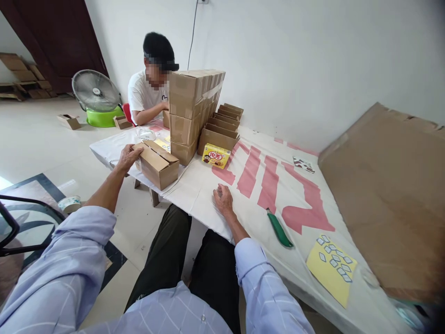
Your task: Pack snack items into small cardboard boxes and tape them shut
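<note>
At the table's left edge, my left hand grips the far left end of a brown cardboard box. The top flaps of this box show a gap along the middle. My right hand rests on the white cloth near the front edge, its fingers curled together; whatever they may hold is hidden. Beyond it a small yellow printed box leans against a row of open cardboard boxes. A green-handled cutter lies to the right of my right hand.
Stacked taped boxes stand between me and a co-worker. A yellow sheet of stickers lies at the right, near a large cardboard sheet. A fan and a black-framed chair are on the left.
</note>
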{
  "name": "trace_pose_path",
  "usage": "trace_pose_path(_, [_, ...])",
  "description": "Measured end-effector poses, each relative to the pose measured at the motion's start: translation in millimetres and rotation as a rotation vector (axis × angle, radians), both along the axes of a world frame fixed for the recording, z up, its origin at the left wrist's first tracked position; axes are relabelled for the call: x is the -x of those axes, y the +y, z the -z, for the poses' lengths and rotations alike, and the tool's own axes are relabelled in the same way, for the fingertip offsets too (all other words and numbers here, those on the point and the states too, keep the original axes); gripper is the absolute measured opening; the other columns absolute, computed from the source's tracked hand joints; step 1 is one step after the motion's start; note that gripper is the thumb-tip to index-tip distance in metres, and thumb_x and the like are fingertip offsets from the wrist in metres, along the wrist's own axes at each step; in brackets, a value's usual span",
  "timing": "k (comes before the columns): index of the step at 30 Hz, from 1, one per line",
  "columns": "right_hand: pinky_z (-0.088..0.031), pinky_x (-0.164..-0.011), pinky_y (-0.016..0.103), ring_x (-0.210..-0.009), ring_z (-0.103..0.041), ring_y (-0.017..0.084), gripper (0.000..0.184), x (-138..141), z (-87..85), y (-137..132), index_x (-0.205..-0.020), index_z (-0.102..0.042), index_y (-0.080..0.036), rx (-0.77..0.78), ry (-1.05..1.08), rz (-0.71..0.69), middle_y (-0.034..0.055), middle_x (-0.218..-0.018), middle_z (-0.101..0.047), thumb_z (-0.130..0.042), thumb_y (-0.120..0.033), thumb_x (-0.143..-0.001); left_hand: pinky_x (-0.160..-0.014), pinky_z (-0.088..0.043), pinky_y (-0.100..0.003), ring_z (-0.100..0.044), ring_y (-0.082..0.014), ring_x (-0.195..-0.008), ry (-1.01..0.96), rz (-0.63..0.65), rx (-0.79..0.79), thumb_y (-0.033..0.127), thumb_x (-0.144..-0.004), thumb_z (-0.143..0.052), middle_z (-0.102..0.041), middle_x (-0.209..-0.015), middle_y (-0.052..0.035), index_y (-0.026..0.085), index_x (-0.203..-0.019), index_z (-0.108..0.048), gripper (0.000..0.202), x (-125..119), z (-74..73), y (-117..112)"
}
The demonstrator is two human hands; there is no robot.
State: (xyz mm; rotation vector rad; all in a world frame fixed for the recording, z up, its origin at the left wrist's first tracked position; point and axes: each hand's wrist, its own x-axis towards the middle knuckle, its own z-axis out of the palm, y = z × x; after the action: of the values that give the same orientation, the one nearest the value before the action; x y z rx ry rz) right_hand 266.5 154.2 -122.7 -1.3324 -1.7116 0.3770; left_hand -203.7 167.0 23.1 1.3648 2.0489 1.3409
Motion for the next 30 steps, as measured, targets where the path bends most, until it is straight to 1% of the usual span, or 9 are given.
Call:
trace_pose_path(3, [-0.059, -0.105, 0.053, -0.101, -0.071, 0.030, 0.038, 2, -5.3, -1, -0.122, -0.073, -0.020, 0.035, 0.056, 0.001, 0.0121, -0.112, -0.074, -0.065, -0.039, -0.090, -0.086, -0.057, -0.040, -0.066, -0.0293, -0.103, -0.045, 0.018, -0.001, 0.055, -0.080, -0.070, -0.071, -0.105, -0.0085, 0.018, -0.117, -0.065, 0.053, -19, 2.2, -15])
trace_pose_path(7, [-0.061, -0.100, 0.052, -0.097, -0.071, 0.028, 0.043, 6, -11.6, -9, -0.122, -0.074, -0.018, 0.060, 0.115, 0.005, 0.0138, -0.115, -0.076, -0.063, -0.049, -0.093, -0.094, -0.057, -0.040, -0.069, -0.0309, -0.109, -0.072, 0.194, 0.006, 0.068, -0.075, -0.071, -0.075, -0.116, -0.0095, 0.018, -0.123, -0.070, 0.069, -70, 8.3, -57])
trace_pose_path(10, [-0.061, -0.097, 0.046, -0.104, -0.072, 0.028, 0.051, 8, -18.4, -27, -0.125, -0.075, -0.019, 0.114, 0.270, -0.021, 0.0144, -0.121, -0.078, -0.059, -0.059, -0.097, -0.102, -0.057, -0.047, -0.070, -0.0347, -0.113, -0.034, 0.233, 0.019, 0.075, -0.080, -0.067, -0.076, -0.124, -0.0120, 0.020, -0.128, -0.070, 0.073, -118, 13.5, -90])
trace_pose_path(13, [-0.061, -0.091, 0.040, -0.109, -0.072, 0.028, 0.058, 6, -29.3, -50, -0.124, -0.076, -0.019, 0.161, 0.447, -0.031, 0.0127, -0.120, -0.080, -0.052, -0.067, -0.101, -0.107, -0.056, -0.052, -0.070, -0.0376, -0.118, 0.006, 0.274, 0.038, 0.075, -0.084, -0.066, -0.075, -0.130, -0.0141, 0.023, -0.130, -0.069, 0.070, -157, 15.1, -113])
trace_pose_path(17, [-0.058, -0.086, 0.038, -0.098, -0.071, 0.027, 0.059, -13, -43.8, -72, -0.109, -0.079, -0.019, 0.172, 0.611, 0.042, 0.0081, -0.105, -0.082, -0.053, -0.071, -0.097, -0.099, -0.058, -0.053, -0.072, -0.0355, -0.107, 0.016, 0.344, 0.036, 0.074, -0.088, -0.067, -0.075, -0.121, -0.0133, 0.023, -0.135, -0.067, 0.069, -192, 16.5, -131])
trace_pose_path(20, [-0.057, -0.081, 0.037, -0.092, -0.069, 0.026, 0.056, -35, -50.5, -76, -0.103, -0.078, -0.019, 0.190, 0.703, 0.053, 0.0064, -0.098, -0.081, -0.063, -0.071, -0.089, -0.086, -0.060, -0.047, -0.070, -0.0276, -0.087, -0.042, 0.432, 0.007, 0.072, -0.091, -0.066, -0.073, -0.110, -0.0091, 0.022, -0.143, -0.063, 0.072, -207, 20.6, -138])
trace_pose_path(23, [-0.057, -0.082, 0.037, -0.092, -0.069, 0.026, 0.052, -53, -53.7, -76, -0.102, -0.078, -0.018, 0.200, 0.714, 0.067, 0.0054, -0.096, -0.081, -0.066, -0.066, -0.087, -0.078, -0.061, -0.041, -0.070, -0.0236, -0.086, -0.122, 0.553, -0.038, 0.070, -0.089, -0.068, -0.070, -0.114, -0.0082, 0.023, -0.147, -0.060, 0.074, -212, 23.9, -136])
trace_pose_path(26, [-0.058, -0.085, 0.038, -0.096, -0.070, 0.027, 0.048, -62, -52.5, -81, -0.105, -0.079, -0.018, 0.209, 0.642, 0.084, 0.0060, -0.099, -0.082, -0.064, -0.061, -0.089, -0.083, -0.063, -0.042, -0.072, -0.0287, -0.107, -0.127, 0.635, -0.065, 0.069, -0.086, -0.072, -0.068, -0.127, -0.0102, 0.026, -0.136, -0.066, 0.066, -208, 23.4, -128])
trace_pose_path(30, [-0.061, -0.089, 0.041, -0.106, -0.071, 0.028, 0.043, -77, -41.4, -103, -0.109, -0.080, -0.018, 0.171, 0.391, 0.086, 0.0117, -0.115, -0.080, -0.060, -0.054, -0.096, -0.097, -0.066, -0.048, -0.063, -0.0373, -0.140, -0.118, 0.720, -0.057, 0.070, -0.083, -0.077, -0.065, -0.146, -0.0114, 0.029, -0.126, -0.072, 0.060, -199, 21.6, -114])
